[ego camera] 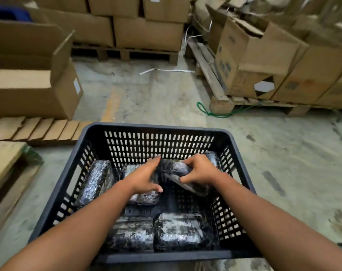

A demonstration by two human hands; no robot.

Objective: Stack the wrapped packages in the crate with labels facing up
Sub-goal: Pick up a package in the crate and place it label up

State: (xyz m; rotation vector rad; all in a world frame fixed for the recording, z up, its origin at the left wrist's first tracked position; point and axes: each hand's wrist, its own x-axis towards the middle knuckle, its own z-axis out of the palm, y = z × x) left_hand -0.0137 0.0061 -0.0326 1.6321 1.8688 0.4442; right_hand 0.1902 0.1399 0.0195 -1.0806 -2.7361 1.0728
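A dark slotted plastic crate (156, 127) stands on the concrete floor in front of me. Several black packages wrapped in shiny film lie inside it. Two lie flat at the near end (134, 233) (182, 230). One leans on its edge against the left wall (96, 178). My right hand (200, 170) grips a tilted package (178, 173) at the far right, lifted off the bottom. My left hand (144, 178) has its fingers spread, resting on another package (144, 197) and touching the held one's left end. I make out no labels.
Cardboard boxes sit on wooden pallets at the back (146, 34) and right (264, 61). An open carton (33, 75) stands to the left, beside flattened cardboard strips (39, 130). A green cord (215, 112) and a white strap (166, 70) lie on the floor.
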